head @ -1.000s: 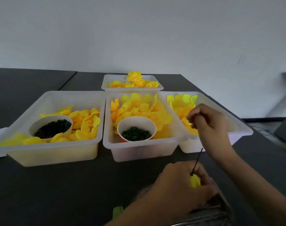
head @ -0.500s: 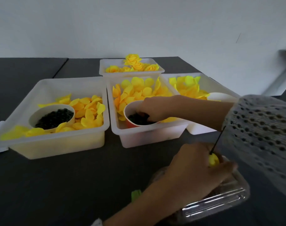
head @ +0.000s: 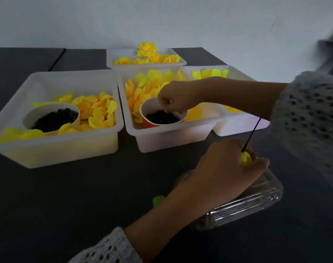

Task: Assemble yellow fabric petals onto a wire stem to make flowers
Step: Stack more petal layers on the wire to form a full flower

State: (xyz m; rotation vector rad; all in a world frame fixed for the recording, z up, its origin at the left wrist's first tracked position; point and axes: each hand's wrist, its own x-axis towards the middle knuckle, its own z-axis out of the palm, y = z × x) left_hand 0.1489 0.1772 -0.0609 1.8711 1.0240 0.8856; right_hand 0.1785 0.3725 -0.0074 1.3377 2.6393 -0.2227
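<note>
The right hand [head: 176, 98] reaches across, its fingers curled into the orange cup [head: 162, 114], grip unclear; the left hand [head: 226, 168] pinches the wire stem [head: 251, 134].

Wire stem [head: 251, 134]: thin, dark, tilted, rising from a yellow bud [head: 245, 158] gripped in the left hand [head: 226, 168].
Loose petals [head: 152, 80]: yellow fabric, heaped in the middle bin.
Finished flowers [head: 147, 49]: yellow, piled in the far bin.
</note>
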